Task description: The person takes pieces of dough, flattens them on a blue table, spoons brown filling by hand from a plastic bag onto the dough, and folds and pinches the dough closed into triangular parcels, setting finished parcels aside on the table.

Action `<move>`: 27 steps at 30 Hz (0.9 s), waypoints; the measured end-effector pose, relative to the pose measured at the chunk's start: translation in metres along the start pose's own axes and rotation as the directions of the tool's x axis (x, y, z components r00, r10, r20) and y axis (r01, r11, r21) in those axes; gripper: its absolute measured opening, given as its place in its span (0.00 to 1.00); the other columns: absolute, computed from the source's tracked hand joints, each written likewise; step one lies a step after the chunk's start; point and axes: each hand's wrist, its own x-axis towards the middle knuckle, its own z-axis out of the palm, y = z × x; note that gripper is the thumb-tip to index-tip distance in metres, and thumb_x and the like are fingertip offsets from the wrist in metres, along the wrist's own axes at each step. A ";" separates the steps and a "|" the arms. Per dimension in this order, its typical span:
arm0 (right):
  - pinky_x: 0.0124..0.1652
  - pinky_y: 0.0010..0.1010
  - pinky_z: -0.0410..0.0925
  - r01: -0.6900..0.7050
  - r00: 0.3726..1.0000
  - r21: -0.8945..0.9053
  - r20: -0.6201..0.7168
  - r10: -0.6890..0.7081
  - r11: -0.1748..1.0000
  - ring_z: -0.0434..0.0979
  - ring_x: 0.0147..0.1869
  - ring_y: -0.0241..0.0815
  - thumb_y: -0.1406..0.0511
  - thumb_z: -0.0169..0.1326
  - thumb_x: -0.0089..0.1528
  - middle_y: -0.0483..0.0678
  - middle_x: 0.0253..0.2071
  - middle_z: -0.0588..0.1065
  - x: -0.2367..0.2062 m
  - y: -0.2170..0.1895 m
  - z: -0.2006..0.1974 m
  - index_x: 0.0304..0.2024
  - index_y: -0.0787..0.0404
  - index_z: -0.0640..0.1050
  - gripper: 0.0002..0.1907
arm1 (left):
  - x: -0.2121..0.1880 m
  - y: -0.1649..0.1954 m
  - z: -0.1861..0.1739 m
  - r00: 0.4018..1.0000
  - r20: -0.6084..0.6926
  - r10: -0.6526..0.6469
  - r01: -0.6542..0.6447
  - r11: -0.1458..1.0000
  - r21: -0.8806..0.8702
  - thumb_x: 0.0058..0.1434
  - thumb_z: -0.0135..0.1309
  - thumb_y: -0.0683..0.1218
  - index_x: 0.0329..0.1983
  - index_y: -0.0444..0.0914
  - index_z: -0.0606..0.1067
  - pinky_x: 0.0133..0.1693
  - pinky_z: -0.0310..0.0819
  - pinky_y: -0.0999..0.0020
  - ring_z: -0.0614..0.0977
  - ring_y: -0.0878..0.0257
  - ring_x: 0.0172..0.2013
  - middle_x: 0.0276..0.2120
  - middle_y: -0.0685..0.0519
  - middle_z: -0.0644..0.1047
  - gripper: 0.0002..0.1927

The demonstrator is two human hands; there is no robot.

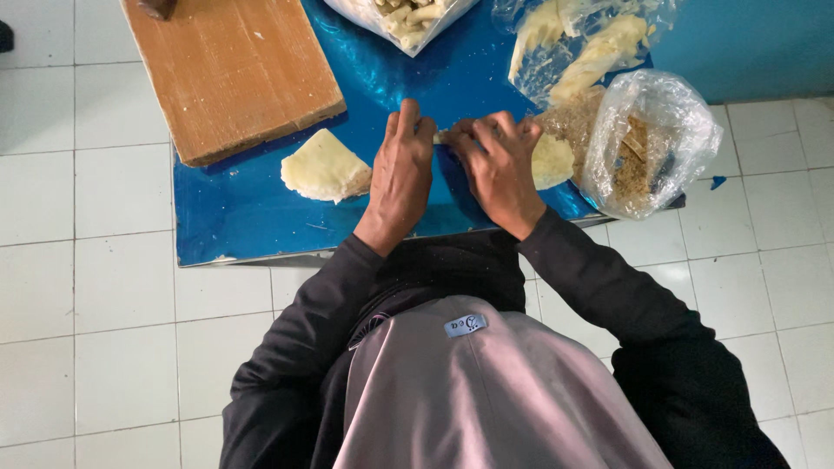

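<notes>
My left hand (401,170) and my right hand (501,161) lie side by side on a low blue table (243,208), fingers curled over a small pale roll of dough (440,136) that is mostly hidden under them. Only its light tip shows between the fingertips. A folded pale wrapper sheet (323,167) lies flat to the left of my left hand. Another pale wrapper piece (552,161) sits just right of my right hand, beside a pile of brown crumbs (575,122).
A thick wooden board (233,69) lies at the table's back left. A clear plastic bag with crumbs (647,148) sits at the right edge, another bag of pale dough (582,43) behind it, and a bag of finished rolls (404,17) at the top. White tiled floor surrounds the table.
</notes>
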 end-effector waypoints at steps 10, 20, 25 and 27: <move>0.50 0.45 0.52 0.051 0.998 -0.046 0.035 -0.049 0.998 0.69 0.52 0.43 0.65 0.60 0.69 0.39 0.45 0.74 0.006 0.012 0.019 0.49 0.50 0.81 0.07 | -0.011 0.008 -0.032 0.994 -0.107 -0.009 -0.004 0.993 -0.117 0.59 0.50 0.30 0.53 0.29 0.73 0.50 0.73 0.55 0.74 0.45 0.49 0.47 0.41 0.67 0.18; 0.49 0.42 0.53 0.022 1.000 0.067 0.000 -0.022 0.997 0.70 0.50 0.45 0.64 0.62 0.66 0.40 0.42 0.75 0.016 0.012 0.015 0.46 0.49 0.82 0.07 | -0.028 0.009 -0.081 0.982 -0.147 -0.116 0.089 0.980 -0.177 0.65 0.52 0.34 0.52 0.33 0.77 0.41 0.73 0.57 0.78 0.47 0.43 0.45 0.43 0.71 0.13; 0.46 0.38 0.60 -0.285 0.933 0.406 0.327 0.153 0.868 0.74 0.44 0.41 0.66 0.61 0.65 0.40 0.39 0.79 0.016 0.007 -0.008 0.44 0.51 0.83 0.05 | -0.035 0.001 -0.095 0.978 -0.168 -0.126 0.104 0.985 -0.134 0.70 0.52 0.36 0.53 0.34 0.77 0.42 0.72 0.56 0.78 0.48 0.43 0.45 0.44 0.72 0.10; 0.46 0.29 0.69 -0.585 0.785 0.561 0.573 0.236 0.585 0.79 0.45 0.33 0.65 0.59 0.65 0.37 0.40 0.80 0.019 0.010 -0.015 0.48 0.53 0.82 0.08 | -0.037 0.001 -0.097 0.975 -0.157 -0.156 0.132 0.980 -0.152 0.70 0.52 0.36 0.53 0.34 0.77 0.41 0.72 0.56 0.78 0.49 0.42 0.44 0.44 0.73 0.10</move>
